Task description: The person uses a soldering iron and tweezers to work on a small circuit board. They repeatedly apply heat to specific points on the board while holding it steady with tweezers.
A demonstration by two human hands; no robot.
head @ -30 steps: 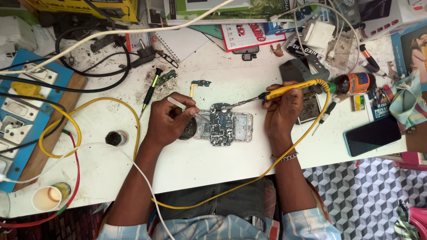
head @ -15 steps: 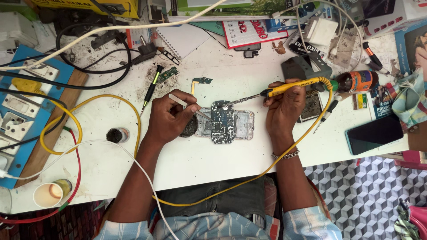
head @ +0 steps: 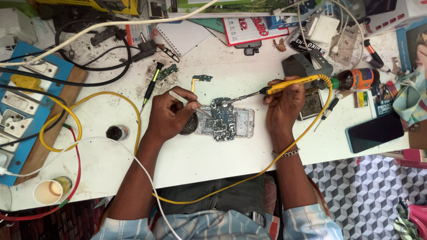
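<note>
Left hand [head: 169, 116] pinching tweezers [head: 189, 103], right hand [head: 284, 104] gripping soldering iron [head: 271, 91] on circuit board [head: 223, 119]; slipped tip could have bridged contacts.

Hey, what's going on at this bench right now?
A person sits at a cluttered white table, bent over an opened phone with its circuit board exposed. The right hand holds a yellow-handled soldering iron, its tip resting on the top of the board. The left hand grips metal tweezers pointed at the board's left edge. A small dark screwdriver and a smartphone lie off to the sides.
</note>
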